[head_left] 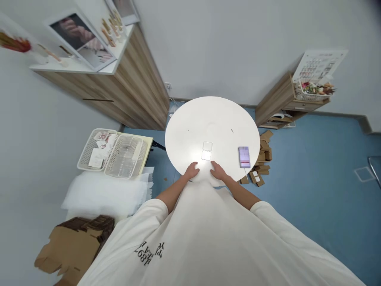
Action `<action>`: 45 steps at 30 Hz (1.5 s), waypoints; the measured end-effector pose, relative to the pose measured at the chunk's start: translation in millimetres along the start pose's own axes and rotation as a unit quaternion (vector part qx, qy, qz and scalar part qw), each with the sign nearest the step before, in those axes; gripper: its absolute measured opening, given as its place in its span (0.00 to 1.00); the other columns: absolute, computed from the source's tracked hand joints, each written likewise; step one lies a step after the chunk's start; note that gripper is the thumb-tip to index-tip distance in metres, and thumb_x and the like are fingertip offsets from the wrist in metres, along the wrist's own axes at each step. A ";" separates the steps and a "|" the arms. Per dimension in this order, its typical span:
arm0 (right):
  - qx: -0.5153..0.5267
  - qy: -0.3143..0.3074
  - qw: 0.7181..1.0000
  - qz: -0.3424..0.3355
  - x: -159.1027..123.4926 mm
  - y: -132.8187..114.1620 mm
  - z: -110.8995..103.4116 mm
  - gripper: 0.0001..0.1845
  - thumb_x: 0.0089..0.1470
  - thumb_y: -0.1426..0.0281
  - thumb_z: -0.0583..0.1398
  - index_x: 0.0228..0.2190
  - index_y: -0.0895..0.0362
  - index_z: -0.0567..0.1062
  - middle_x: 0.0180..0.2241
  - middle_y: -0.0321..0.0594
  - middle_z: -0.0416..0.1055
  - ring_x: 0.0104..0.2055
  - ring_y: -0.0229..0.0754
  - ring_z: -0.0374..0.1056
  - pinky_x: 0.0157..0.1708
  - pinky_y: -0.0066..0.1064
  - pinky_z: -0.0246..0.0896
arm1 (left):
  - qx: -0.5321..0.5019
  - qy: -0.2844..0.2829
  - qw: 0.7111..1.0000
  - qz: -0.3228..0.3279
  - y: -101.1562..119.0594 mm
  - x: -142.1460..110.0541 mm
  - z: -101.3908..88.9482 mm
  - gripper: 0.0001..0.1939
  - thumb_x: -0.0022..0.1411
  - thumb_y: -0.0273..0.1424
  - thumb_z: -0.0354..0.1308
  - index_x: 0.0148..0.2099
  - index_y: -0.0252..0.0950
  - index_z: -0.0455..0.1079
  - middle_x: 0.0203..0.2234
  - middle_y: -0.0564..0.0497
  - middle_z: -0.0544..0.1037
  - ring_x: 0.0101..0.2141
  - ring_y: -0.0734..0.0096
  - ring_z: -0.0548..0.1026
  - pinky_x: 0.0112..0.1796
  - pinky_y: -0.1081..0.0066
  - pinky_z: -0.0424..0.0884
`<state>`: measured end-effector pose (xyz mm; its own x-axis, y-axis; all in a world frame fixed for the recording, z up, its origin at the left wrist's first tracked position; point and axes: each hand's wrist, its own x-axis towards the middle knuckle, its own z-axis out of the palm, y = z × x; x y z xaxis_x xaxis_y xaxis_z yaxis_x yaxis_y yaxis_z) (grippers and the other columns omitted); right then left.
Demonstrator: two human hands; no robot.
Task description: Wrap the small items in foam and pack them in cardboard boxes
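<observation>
On the round white table [211, 115] lies a small clear square case, seemingly in two halves. Its far half [207, 146] is a thin transparent outline, and the near half [206, 155] looks bright white; whether they are joined I cannot tell. My left hand [191, 171] rests on the near edge of the table, left of the case, thumb and fingers apart. Mirroring it on the right, my right hand [218, 171] lies on the tabletop just short of the case, thumb and fingers also apart. Neither hand holds anything that I can see.
A phone [244, 157] with a cable lies at the table's right. To the left stand white plastic baskets [120, 157] with packets and clear boxes, white packing sheets [104, 192] and flattened cardboard [71, 250]. More cardboard boxes [263, 159] lie on the floor beyond the table's right edge.
</observation>
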<state>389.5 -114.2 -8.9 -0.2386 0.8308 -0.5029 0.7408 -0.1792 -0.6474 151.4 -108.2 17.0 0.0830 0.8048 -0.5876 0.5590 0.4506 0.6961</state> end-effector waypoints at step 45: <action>-0.082 -0.116 0.948 -0.284 140.6 -457.6 228.3 0.21 0.63 0.68 0.52 0.55 0.51 0.73 0.57 0.45 0.68 0.51 0.44 0.71 0.52 0.39 0.67 | 0.114 0.368 0.913 -0.132 -302.0 -78.2 -507.1 0.20 0.62 0.30 0.57 0.57 0.35 0.69 0.54 0.35 0.74 0.58 0.42 0.68 0.57 0.48 0.61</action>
<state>-126.4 -35.7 85.9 -0.7464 0.6267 -0.2239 0.5342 0.3636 -0.7632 -442.3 -111.3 62.0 -0.6093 0.7598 -0.2269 0.6443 0.6412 0.4168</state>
